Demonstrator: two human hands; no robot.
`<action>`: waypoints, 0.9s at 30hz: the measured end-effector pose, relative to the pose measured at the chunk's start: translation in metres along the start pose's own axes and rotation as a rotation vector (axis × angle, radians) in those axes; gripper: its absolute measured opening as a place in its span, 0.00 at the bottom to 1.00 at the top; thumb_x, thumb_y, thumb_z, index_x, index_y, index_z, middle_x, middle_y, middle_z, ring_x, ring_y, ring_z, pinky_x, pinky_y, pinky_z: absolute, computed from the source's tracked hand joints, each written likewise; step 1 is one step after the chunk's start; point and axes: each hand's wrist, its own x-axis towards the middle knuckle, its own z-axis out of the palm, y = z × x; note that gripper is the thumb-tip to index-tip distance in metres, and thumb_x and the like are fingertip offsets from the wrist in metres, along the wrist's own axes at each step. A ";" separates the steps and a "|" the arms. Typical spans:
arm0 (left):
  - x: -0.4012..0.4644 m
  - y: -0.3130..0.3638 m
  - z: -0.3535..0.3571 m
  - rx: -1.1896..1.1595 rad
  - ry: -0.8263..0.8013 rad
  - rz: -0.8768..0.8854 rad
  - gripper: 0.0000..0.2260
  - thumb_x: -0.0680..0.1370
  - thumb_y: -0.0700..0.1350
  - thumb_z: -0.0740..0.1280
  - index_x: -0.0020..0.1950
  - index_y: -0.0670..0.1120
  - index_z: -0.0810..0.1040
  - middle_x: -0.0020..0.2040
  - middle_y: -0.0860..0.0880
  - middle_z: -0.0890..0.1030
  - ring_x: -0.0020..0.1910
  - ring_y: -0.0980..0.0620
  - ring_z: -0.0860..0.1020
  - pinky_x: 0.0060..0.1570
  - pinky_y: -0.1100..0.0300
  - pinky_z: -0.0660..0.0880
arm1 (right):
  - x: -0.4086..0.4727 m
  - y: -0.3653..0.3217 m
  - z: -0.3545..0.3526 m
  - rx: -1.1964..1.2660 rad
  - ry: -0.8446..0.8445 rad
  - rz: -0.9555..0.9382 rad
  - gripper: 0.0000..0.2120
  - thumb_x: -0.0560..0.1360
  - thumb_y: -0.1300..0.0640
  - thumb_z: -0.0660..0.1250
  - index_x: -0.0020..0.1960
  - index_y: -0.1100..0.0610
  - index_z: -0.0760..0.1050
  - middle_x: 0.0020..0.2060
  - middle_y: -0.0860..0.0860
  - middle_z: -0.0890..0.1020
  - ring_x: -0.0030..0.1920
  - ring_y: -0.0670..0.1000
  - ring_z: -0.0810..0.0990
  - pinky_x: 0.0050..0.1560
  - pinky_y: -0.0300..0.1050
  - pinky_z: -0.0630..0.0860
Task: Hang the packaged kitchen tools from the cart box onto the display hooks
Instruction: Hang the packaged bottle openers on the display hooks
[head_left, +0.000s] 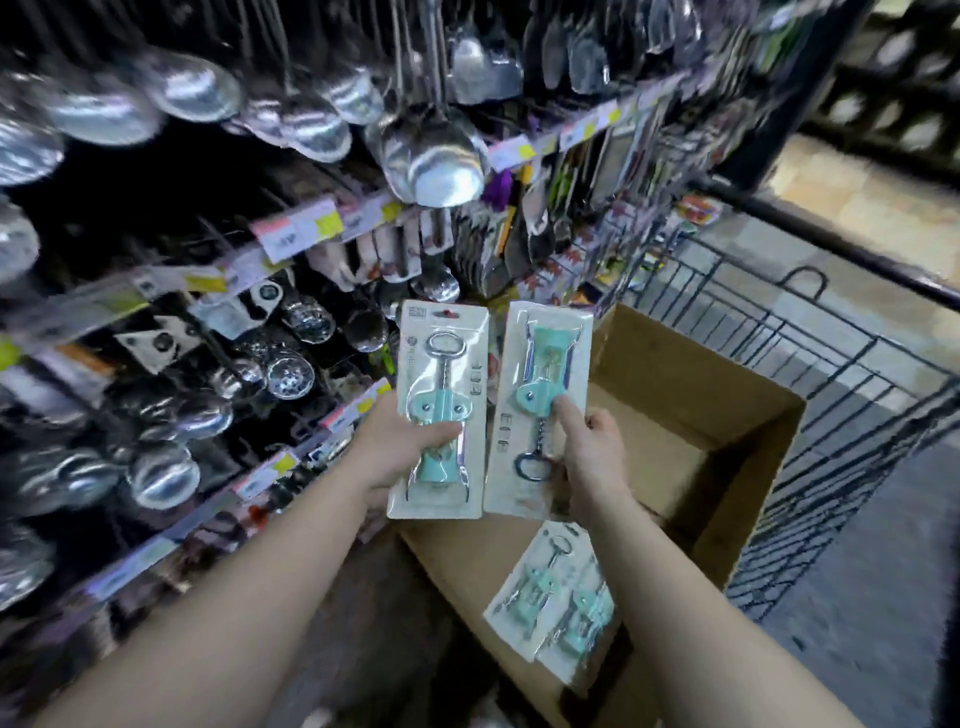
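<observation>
My left hand (400, 441) grips a packaged teal corkscrew (441, 384) upright, thumb across its lower front. Beside it, my right hand (587, 452) holds a second packaged corkscrew (540, 379) turned upside down, thumb pressed on the teal body. Both packs hover over the brown cardboard box (691, 415) in the wire cart (831, 374). Two more packaged corkscrews (556, 597) lie against the box's near wall. The display hooks (332, 291) stand to the left and ahead, crowded with hanging goods.
Steel ladles and spoons (431, 156) hang overhead from the upper rails. Price tags (301, 228) line the rails. Skimmers and strainers (291, 374) fill the lower left rows. Tiled floor (857, 649) lies to the right of the cart.
</observation>
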 end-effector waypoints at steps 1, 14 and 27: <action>-0.008 0.001 -0.014 -0.024 0.029 0.008 0.15 0.73 0.37 0.77 0.57 0.46 0.81 0.49 0.47 0.87 0.50 0.45 0.86 0.53 0.47 0.82 | -0.005 -0.004 0.012 -0.028 -0.038 -0.017 0.11 0.78 0.46 0.66 0.47 0.52 0.70 0.42 0.52 0.79 0.37 0.51 0.77 0.37 0.44 0.71; -0.184 -0.060 -0.261 -0.160 0.480 0.086 0.15 0.73 0.38 0.77 0.58 0.47 0.80 0.49 0.49 0.87 0.38 0.58 0.83 0.33 0.67 0.75 | -0.188 -0.003 0.228 -0.118 -0.561 -0.253 0.07 0.77 0.49 0.71 0.48 0.53 0.76 0.45 0.51 0.84 0.42 0.50 0.82 0.45 0.49 0.79; -0.427 -0.149 -0.450 -0.268 0.881 0.179 0.15 0.74 0.40 0.76 0.59 0.49 0.80 0.51 0.51 0.87 0.46 0.53 0.86 0.46 0.56 0.82 | -0.454 0.047 0.379 -0.152 -1.009 -0.301 0.11 0.76 0.49 0.71 0.53 0.55 0.77 0.48 0.52 0.86 0.48 0.54 0.86 0.53 0.55 0.82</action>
